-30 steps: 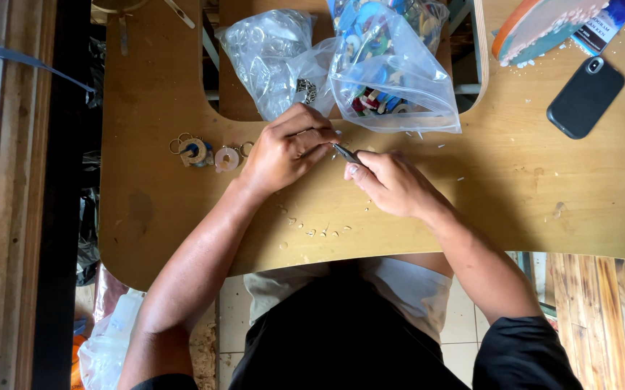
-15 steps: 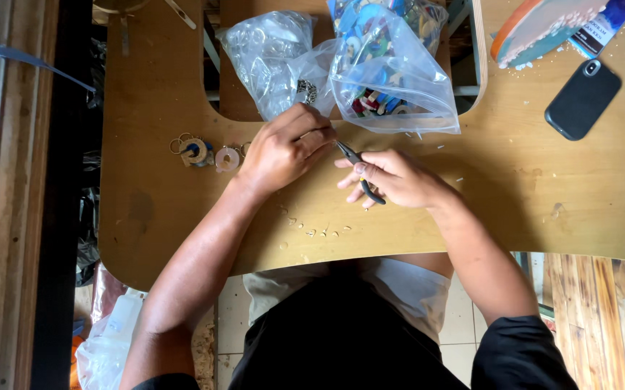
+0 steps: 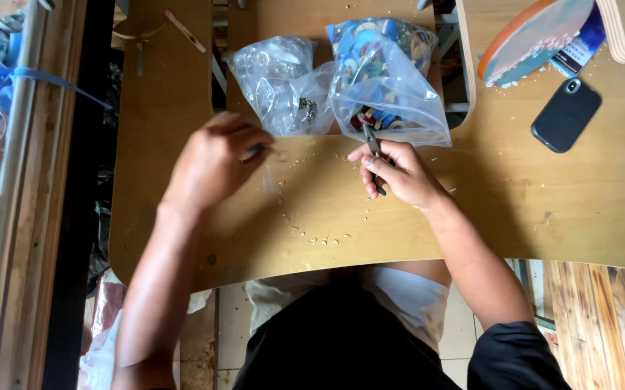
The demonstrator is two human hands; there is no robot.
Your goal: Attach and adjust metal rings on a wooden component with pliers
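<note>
Pliers (image 3: 375,155) sit gripped in the person's right hand (image 3: 399,173), fingers clamped round the dark handles, tips pointing toward the bag of coloured pieces (image 3: 388,79). The left hand (image 3: 211,162) hovers over the wooden table (image 3: 544,209) with fingers pinched together on something small and dark; I can't quite make out what it is. Two plastic bags lie at the far edge of the cut-out worktop, the clear one (image 3: 276,83) touching the coloured one. Between the hands the board lies open, dotted only with pale scraps (image 3: 312,235). One black phone (image 3: 565,115) rests well to the right, near one round orange-rimmed disc (image 3: 536,36). The near edge curves in front of the person's lap.
</note>
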